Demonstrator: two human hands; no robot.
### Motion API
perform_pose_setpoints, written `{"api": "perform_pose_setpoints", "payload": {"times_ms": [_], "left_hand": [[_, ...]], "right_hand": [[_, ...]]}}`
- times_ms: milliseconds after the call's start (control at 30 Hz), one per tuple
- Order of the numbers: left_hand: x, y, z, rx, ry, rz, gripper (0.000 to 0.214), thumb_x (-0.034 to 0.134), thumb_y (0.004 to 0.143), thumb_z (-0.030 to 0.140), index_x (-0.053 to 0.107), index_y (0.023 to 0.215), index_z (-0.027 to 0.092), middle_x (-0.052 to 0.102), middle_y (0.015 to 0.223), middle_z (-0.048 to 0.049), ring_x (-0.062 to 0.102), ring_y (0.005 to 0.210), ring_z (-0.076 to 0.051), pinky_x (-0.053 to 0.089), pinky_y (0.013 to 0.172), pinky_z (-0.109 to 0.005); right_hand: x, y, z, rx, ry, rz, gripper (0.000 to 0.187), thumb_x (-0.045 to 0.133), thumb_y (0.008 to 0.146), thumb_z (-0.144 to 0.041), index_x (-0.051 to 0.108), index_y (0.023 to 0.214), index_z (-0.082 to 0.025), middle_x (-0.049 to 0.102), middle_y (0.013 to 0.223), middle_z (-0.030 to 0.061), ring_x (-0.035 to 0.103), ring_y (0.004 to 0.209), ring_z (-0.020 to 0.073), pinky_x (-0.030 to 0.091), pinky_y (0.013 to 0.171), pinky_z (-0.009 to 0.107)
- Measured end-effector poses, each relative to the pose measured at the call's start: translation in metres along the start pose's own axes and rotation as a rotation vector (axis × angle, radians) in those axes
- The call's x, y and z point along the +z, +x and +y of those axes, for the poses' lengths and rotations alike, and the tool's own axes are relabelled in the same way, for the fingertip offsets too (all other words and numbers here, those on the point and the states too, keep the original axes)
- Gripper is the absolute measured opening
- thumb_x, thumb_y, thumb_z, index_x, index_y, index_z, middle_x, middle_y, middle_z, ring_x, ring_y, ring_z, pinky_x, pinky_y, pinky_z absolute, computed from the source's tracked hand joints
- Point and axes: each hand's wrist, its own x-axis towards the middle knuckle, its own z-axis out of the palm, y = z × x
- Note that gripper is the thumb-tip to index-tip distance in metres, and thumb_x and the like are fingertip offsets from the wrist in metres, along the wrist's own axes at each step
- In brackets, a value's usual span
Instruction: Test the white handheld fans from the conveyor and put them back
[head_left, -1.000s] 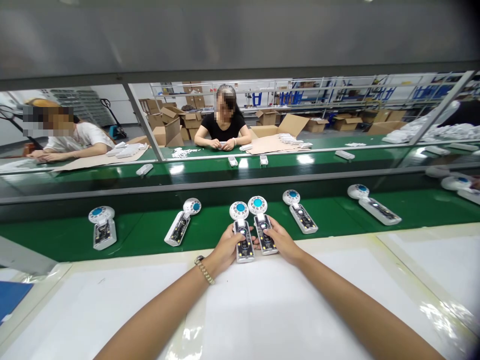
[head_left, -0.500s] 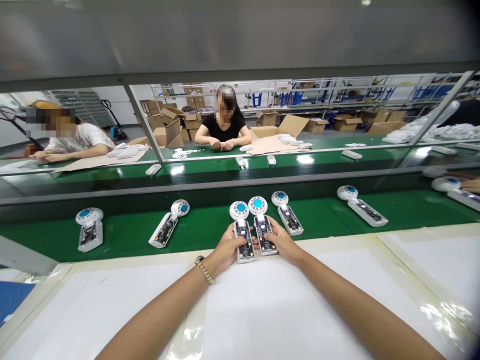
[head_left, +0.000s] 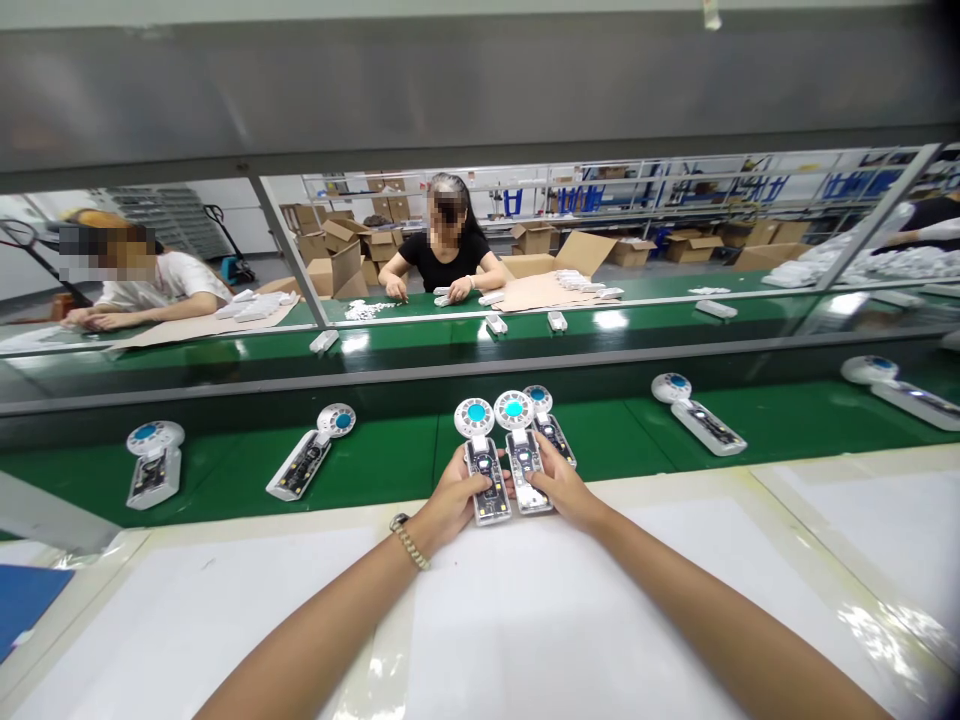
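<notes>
The left hand (head_left: 452,498) grips the left white device (head_left: 487,495), the right hand (head_left: 564,487) the right white device (head_left: 529,480), fingers (head_left: 460,468) wrapped round them. Cardboard boxes (head_left: 337,270) stand upper left, contents hidden.

Our left hand (head_left: 450,497) and right hand (head_left: 564,487) rest close together at twelve o'clock, fingers curled inward, forearms (head_left: 315,640) entering from seven and five o'clock.

Bright overhead light is glaring off the far green belt (head_left: 611,320) and glossy bench sheet (head_left: 877,630); frame edges are bowing, right corners darkening.
</notes>
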Motion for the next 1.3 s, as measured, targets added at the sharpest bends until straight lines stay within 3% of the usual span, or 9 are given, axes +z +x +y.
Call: {"api": "perform_pose_setpoints", "payload": {"times_ms": [200,467,600,700,833,967,1100,1200,1300], "left_hand": [[-0.001,-0.001,0.001,-0.006,-0.026,-0.097,0.047,0.062,0.064,0.004,0.047,0.107,0.015,0.066,0.088,-0.0086,0.064,0.085,-0.023,0.049,0.083,-0.044],[0.000,-0.002,0.004,-0.010,-0.064,-0.075,0.045,0.062,0.064,0.003,0.049,0.104,0.019,0.056,0.117,-0.0085,0.062,0.093,-0.024,0.051,0.081,-0.046],[-0.003,0.000,0.009,-0.094,-0.111,-0.038,0.028,0.061,0.075,0.031,0.053,0.098,0.017,0.064,0.101,-0.0085,0.065,0.076,-0.019,0.055,0.066,-0.037],[-0.003,0.002,0.014,-0.253,-0.124,-0.014,0.050,0.045,0.076,0.062,0.057,0.081,0.013,0.064,0.069,-0.0071,0.059,0.051,-0.015,0.050,0.046,-0.028],[-0.005,0.008,0.022,-0.319,-0.095,0.053,0.061,0.040,0.068,0.075,0.052,0.066,0.016,0.056,0.050,-0.0025,0.052,0.042,-0.013,0.044,0.041,-0.025],[-0.026,0.023,0.032,-0.069,0.165,0.311,0.058,0.043,0.068,0.072,0.052,0.068,0.015,0.057,0.057,-0.0033,0.055,0.048,-0.014,0.047,0.050,-0.028],[-0.060,0.039,0.037,0.271,0.623,0.615,0.040,0.064,0.066,0.045,0.049,0.090,0.015,0.059,0.085,-0.0068,0.059,0.078,-0.020,0.047,0.073,-0.035],[-0.076,0.043,0.036,0.339,0.735,0.682,0.045,0.067,0.063,0.026,0.045,0.101,0.015,0.053,0.105,-0.0109,0.053,0.099,-0.024,0.039,0.088,-0.040],[-0.075,0.038,0.034,0.456,0.942,0.709,0.048,0.062,0.067,0.020,0.042,0.111,0.015,0.044,0.120,-0.0130,0.041,0.116,-0.026,0.030,0.099,-0.043]], "right_hand": [[-0.004,0.002,0.001,-0.047,0.036,0.028,0.065,0.065,0.068,-0.023,0.036,0.126,-0.024,0.060,0.109,0.0056,0.059,0.094,0.0217,0.049,0.076,0.033],[-0.006,0.002,-0.002,-0.001,0.186,0.081,0.056,0.066,0.064,-0.020,0.044,0.115,-0.025,0.067,0.092,0.0035,0.066,0.071,0.0210,0.053,0.069,0.037],[-0.012,0.005,-0.010,0.037,0.285,0.217,0.030,0.059,0.072,-0.040,0.054,0.094,-0.020,0.066,0.067,0.0028,0.064,0.059,0.0198,0.054,0.058,0.034],[-0.025,0.010,-0.019,0.107,0.336,0.289,0.046,0.040,0.079,-0.062,0.055,0.081,-0.018,0.065,0.064,0.0052,0.062,0.054,0.0190,0.053,0.049,0.031],[-0.049,0.018,-0.026,0.214,0.343,0.383,0.058,0.031,0.076,-0.072,0.051,0.069,-0.018,0.063,0.058,0.0077,0.062,0.054,0.0207,0.052,0.044,0.030],[-0.068,0.024,-0.021,0.146,0.135,0.534,0.053,0.043,0.072,-0.070,0.053,0.068,-0.018,0.062,0.056,0.0080,0.064,0.059,0.0231,0.052,0.047,0.031],[-0.079,0.030,-0.010,-0.052,-0.120,0.535,0.044,0.077,0.055,-0.039,0.057,0.088,-0.018,0.068,0.079,0.0033,0.064,0.079,0.0224,0.053,0.069,0.032],[-0.081,0.033,-0.002,-0.130,-0.255,0.426,0.054,0.077,0.055,-0.033,0.055,0.103,-0.019,0.065,0.103,0.0067,0.060,0.098,0.0245,0.047,0.086,0.038],[-0.081,0.035,0.006,-0.169,-0.429,0.430,0.054,0.071,0.061,-0.036,0.053,0.109,-0.018,0.060,0.113,0.0124,0.056,0.105,0.0268,0.045,0.089,0.043]]}}
